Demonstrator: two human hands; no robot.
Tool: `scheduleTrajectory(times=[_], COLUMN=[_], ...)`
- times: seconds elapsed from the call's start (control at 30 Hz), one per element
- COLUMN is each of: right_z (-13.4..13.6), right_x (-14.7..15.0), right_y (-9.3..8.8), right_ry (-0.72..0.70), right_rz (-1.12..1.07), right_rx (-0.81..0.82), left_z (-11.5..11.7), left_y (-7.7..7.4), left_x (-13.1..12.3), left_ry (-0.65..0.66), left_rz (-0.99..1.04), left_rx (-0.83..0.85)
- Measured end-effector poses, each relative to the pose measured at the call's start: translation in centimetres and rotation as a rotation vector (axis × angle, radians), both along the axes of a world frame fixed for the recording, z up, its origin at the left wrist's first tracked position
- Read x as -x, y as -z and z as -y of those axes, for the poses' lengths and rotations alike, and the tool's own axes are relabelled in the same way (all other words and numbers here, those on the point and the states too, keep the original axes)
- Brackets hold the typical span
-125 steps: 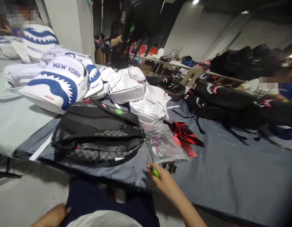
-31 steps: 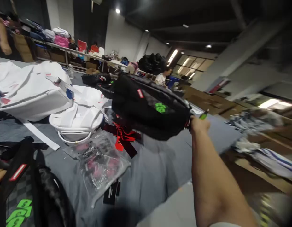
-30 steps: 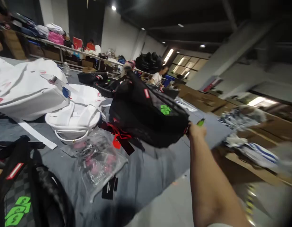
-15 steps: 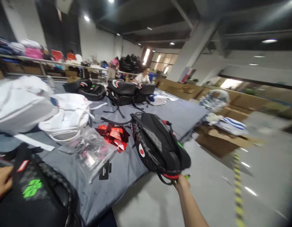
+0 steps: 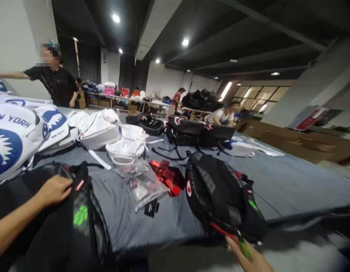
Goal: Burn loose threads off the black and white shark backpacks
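At the lower left, my left hand (image 5: 56, 189) is closed on the top of a black backpack (image 5: 47, 230) that has a green patch and a small red label on its strap. My right hand (image 5: 244, 255) grips the red-trimmed end of a second black backpack (image 5: 217, 185), its fingertips partly hidden under the bag. This one lies on the grey-covered table (image 5: 129, 230) near the front edge, straps up, with a round red-and-white eye mark on its side. Between the two bags are a clear plastic bag (image 5: 143, 185), red shiny packets (image 5: 171, 177) and a black tag (image 5: 151, 208).
White backpacks (image 5: 98, 128) with blue shark prints crowd the left side of the table. More black backpacks (image 5: 183, 130) stand toward the back. A person in black (image 5: 57, 85) is at the far left; another in white (image 5: 220, 117) leans in behind. Cardboard boxes (image 5: 299, 143) line the right.
The view has swung left, bringing a person in black into sight. The right-hand backpack, held out past the table edge before, now rests more on the table. Both hands keep their hold.
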State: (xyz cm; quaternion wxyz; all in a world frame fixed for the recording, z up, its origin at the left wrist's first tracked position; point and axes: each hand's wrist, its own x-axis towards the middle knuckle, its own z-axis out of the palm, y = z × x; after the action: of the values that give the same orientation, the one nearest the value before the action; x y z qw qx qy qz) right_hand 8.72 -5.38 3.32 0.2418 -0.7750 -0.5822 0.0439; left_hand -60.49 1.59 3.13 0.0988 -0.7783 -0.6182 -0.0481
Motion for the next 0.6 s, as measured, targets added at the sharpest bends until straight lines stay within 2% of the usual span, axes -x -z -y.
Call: scheduleTrajectory(times=[0.07,0.1,0.13,0.2,0.23,0.27,0.3,0.37,0.43,0.5,0.6], right_z=[0.2,0.2,0.2,0.8,1.3,2.0,2.7,4.1,5.2,5.9,6.2], right_x=[4.5,7.5,10.9,18.4,22.1,25.5,28.6,33.2,35.8,36.8,37.3], right_y=[-2.7,-4.0,-5.2,-6.7,-7.0,-7.0,-6.9,-5.8,-4.1,-1.9,2.3], right_ry=[-0.109,-0.129,-0.228,-0.518,-0.636,-0.788,-0.908,-0.933,-0.935,-0.957,-1.076], right_rz=[-0.035,-0.021,-0.067,-0.276,-0.294,-0.214,-0.088,-0.003,0.061,0.104,0.123], right_rx=[0.068,0.067,0.061,-0.068,-0.201,-0.281,-0.333,-0.356,-0.377,-0.394,-0.400], left_z=[1.6,2.1,2.3,2.5,2.7,3.0,3.4,3.9,3.7,2.9,1.6], left_y=[-2.3,-3.3,-4.1,-4.4,-4.0,-3.4,-2.7,-1.4,-1.0,-1.7,-3.9], left_x=[-0.1,-0.9,-2.2,-5.8,-7.8,-9.7,-11.3,-13.0,-12.8,-11.5,-9.4], left_ry=[0.015,0.025,0.036,0.096,0.137,0.183,0.229,0.308,0.385,0.478,0.541], left_rz=[-0.138,-0.191,-0.229,-0.258,-0.246,-0.222,-0.194,-0.150,-0.142,-0.161,-0.178], left_rx=[-0.035,-0.090,-0.160,-0.264,-0.289,-0.294,-0.288,-0.277,-0.263,-0.194,-0.088])
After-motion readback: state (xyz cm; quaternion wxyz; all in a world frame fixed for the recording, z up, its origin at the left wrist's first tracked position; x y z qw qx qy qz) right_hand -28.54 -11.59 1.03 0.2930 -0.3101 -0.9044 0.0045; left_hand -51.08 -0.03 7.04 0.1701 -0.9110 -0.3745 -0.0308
